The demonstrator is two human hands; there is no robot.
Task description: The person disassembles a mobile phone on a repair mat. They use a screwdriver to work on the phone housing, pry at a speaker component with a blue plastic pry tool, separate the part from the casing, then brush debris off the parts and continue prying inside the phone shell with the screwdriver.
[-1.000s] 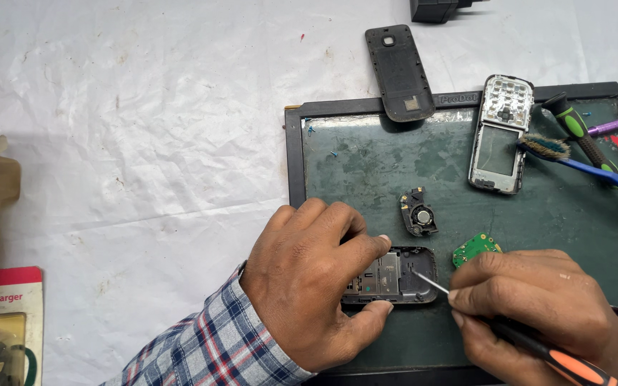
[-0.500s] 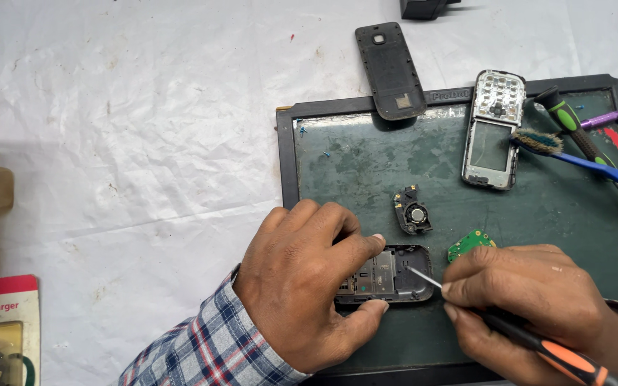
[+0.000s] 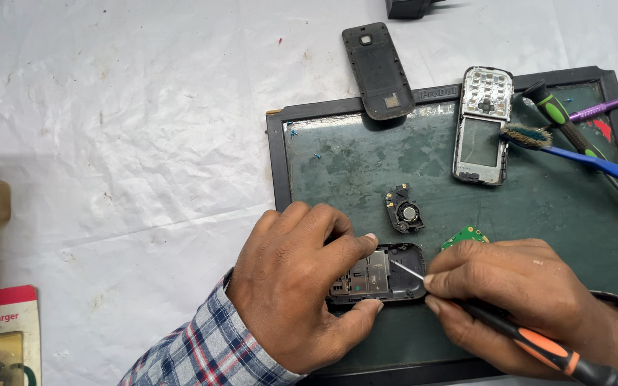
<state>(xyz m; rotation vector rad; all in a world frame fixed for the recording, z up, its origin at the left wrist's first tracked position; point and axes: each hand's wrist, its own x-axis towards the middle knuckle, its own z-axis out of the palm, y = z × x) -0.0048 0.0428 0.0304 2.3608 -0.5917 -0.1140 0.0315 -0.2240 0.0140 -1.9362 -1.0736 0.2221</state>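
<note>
Left hand (image 3: 298,286) clamps dark phone body (image 3: 377,275) near mat's front edge; fingers hide its left end. Right hand (image 3: 516,300) grips orange-black screwdriver (image 3: 538,347), thin tip on phone's right end; handle cut off at frame bottom. Green circuit board (image 3: 465,234) half hidden behind right knuckles. Small speaker module (image 3: 404,209) mid-mat (image 3: 559,214). Keypad front (image 3: 482,125) near far edge.

Bright, even overhead light, soft shadows under the hands, sharp focus, little glare.

Phone frame (image 3: 377,275) on mat (image 3: 559,214) (centre-front)
</note>
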